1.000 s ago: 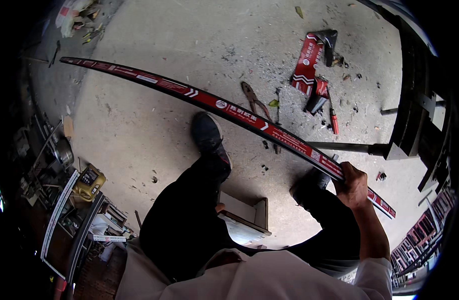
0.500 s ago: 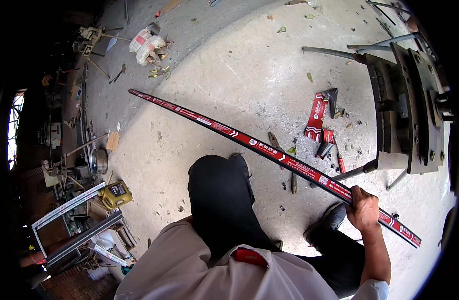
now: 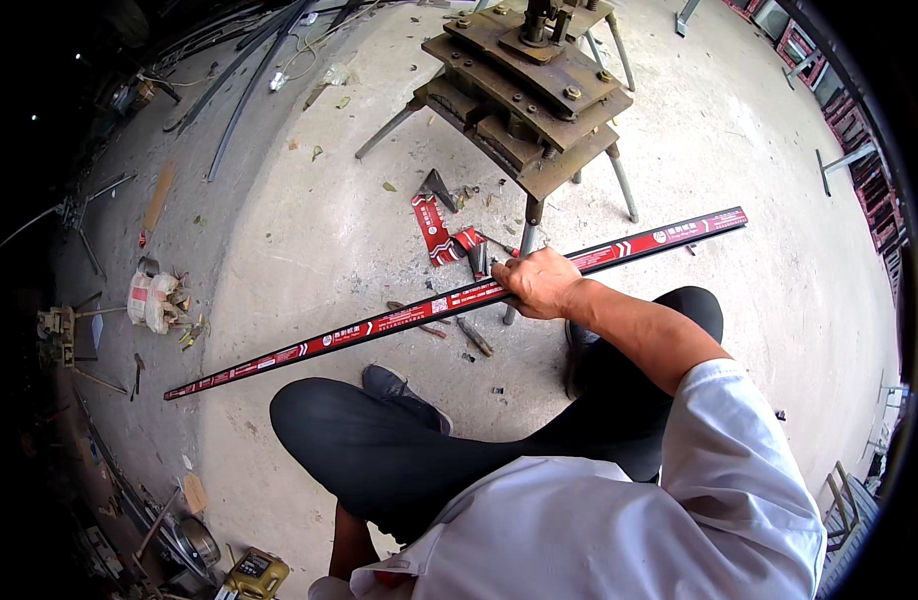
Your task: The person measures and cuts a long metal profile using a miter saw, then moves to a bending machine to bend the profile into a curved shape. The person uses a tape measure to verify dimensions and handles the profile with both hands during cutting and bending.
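My right hand (image 3: 541,283) is wrapped around a long black profile bar (image 3: 389,322) covered with red printed film. The bar slants across the view from lower left to upper right, in front of my knees. Its right end rises past my right knee, and its left end reaches far out over the floor. Of my left arm (image 3: 353,540) only a bit shows beside my left knee; the hand itself is hidden. Just beyond the right hand lie crumpled red film scraps (image 3: 434,232) and dark offcuts.
A heavy metal press (image 3: 529,95) on splayed legs stands ahead. Small loose tools (image 3: 474,337) lie near my feet. To the left are a white-and-red sack (image 3: 151,300) and a yellow jug (image 3: 257,575). Long dark bars (image 3: 249,100) lie at the back left. Red-and-black frames (image 3: 874,200) line the right side.
My view has turned to the right, so the press now stands ahead. The bar's right end has swung up and away, and my right hand still grips it, now with the arm stretched forward.
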